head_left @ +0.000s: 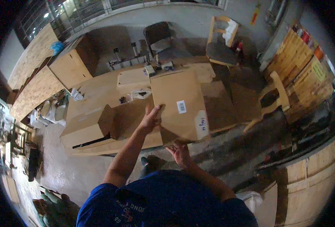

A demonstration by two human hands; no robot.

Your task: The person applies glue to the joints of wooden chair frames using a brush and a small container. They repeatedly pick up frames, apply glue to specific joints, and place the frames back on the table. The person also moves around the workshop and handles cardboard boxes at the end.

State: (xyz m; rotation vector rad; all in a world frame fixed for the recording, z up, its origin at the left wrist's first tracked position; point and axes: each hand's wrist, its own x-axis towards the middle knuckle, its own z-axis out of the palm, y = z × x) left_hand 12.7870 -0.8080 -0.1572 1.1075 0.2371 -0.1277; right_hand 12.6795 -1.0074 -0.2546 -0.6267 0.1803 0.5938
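A long brown cardboard box [175,94] lies in front of me on the table, with a white barcode label and a pale handwritten tag on its top. My left hand [151,118] grips its left side, thumb up near the top edge. At the near end, my right hand [180,154] has its fingers on the lower edge of the box, partly tucked under it. Left of my hands sits a second cardboard box [86,126] with a raised flap and a dark gap along its near side.
A wooden table [133,142] carries a flat pale board [131,80], a plastic bag [141,93] and small hardware [158,69]. Behind stand a black chair [158,36] and a wooden chair [222,53]. Another wooden chair [275,100] is at the right, near wooden panels [292,56].
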